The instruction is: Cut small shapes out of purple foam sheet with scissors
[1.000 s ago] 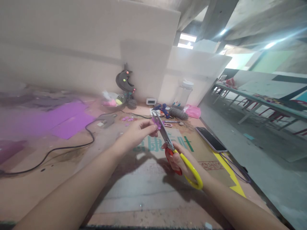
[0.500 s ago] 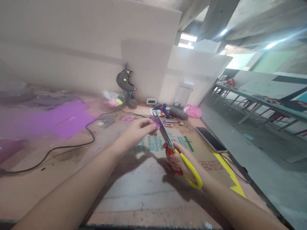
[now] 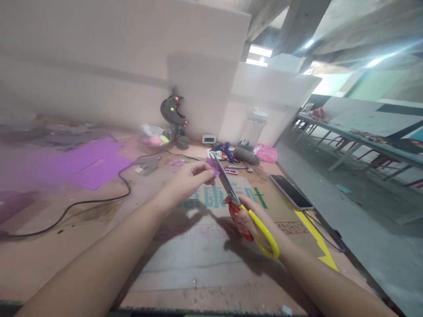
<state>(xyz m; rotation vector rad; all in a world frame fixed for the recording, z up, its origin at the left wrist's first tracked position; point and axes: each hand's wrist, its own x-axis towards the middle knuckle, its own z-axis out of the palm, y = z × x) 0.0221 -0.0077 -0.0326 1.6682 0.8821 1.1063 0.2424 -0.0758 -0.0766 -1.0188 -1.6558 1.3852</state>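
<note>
Between thumb and fingers, my left hand (image 3: pixel 198 174) pinches a small piece of purple paper (image 3: pixel 217 171). My right hand (image 3: pixel 246 218) is wrapped round the handles of a pair of scissors (image 3: pixel 228 182), one handle yellow and one red. Its metal blades point up and away, slightly parted, with the purple paper at them beside my left fingertips. Both hands are above a cardboard sheet (image 3: pixel 277 202) with green lettering. Several small purple cut pieces (image 3: pixel 176 163) lie on the table just beyond my left hand.
Purple sheets (image 3: pixel 95 165) and a black cable (image 3: pixel 89 203) lie at left. A dark moon-shaped ornament (image 3: pixel 172 110), a small digital clock (image 3: pixel 208 139), a blue glue gun (image 3: pixel 225 152), grey yarn (image 3: pixel 246 156) and a clear jar (image 3: pixel 253 127) stand behind. A phone (image 3: pixel 291 192) lies at right.
Hands and scissors keep almost the same place. The blades and the purple paper have shifted only very slightly.
</note>
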